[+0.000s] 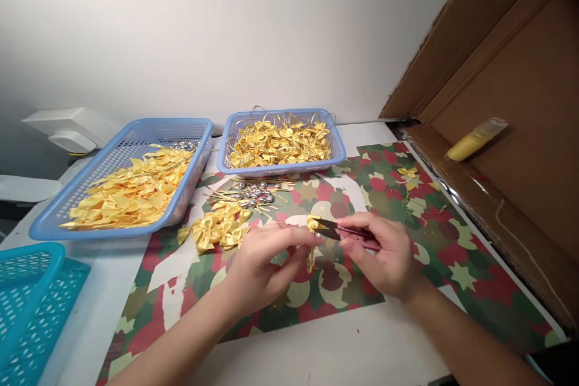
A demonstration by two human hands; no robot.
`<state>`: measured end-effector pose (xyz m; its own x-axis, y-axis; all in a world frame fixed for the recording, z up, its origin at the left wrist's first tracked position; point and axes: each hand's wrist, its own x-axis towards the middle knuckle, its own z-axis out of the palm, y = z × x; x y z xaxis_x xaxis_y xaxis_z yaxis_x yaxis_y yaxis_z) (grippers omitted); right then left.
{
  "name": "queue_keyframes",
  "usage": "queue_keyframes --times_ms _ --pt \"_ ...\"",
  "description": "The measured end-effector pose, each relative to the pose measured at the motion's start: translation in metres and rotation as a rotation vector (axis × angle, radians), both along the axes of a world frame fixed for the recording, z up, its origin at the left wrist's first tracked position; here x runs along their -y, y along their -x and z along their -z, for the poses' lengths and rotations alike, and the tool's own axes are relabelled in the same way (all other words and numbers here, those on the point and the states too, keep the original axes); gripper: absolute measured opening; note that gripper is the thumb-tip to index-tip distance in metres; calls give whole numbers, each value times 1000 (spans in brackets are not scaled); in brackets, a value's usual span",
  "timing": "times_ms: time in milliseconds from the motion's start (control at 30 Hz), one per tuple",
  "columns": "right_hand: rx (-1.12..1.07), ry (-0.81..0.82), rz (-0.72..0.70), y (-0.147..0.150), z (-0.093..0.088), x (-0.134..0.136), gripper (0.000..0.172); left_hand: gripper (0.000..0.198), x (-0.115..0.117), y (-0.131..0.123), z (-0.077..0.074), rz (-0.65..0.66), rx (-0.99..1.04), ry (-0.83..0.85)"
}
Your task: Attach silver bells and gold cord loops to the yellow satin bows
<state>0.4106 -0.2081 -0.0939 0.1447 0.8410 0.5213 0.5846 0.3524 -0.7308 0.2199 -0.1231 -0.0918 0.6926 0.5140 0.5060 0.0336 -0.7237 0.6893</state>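
Fingers: our left hand [266, 259] is pinching one small yellow satin bow [312, 224] | our right hand [384, 253] is gripping one dark thread snipper [337, 229] | two periwinkle-blue plastic mesh baskets [280, 166] are holding bows.

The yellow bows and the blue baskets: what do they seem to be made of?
The yellow bows look like satin ribbon: soft folds with a mild sheen. The blue baskets look like moulded plastic: rigid perforated walls, smooth matt rims. The snips in the right hand show dark, probably metal, blades.

Baskets [136, 181] and loose bows [219, 229] crowd the upper left — cardboard box [520, 132] walls the right; the surface [344, 350] lies open at lower centre.
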Motion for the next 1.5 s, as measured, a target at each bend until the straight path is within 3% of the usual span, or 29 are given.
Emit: queue_keyframes --times_ms 500,1167,1367,1500 --pt "26 45 -15 -1 0 -2 7 23 -1 0 1 -1 -105 -173" --pt "3 72 -22 -4 7 -1 5 25 -2 0 6 24 -96 -134" --pt "-182 142 103 -12 15 -6 10 23 -2 2 3 21 -92 -27" --pt "-281 186 202 -17 21 -13 14 19 1 3 2 20 -91 294"
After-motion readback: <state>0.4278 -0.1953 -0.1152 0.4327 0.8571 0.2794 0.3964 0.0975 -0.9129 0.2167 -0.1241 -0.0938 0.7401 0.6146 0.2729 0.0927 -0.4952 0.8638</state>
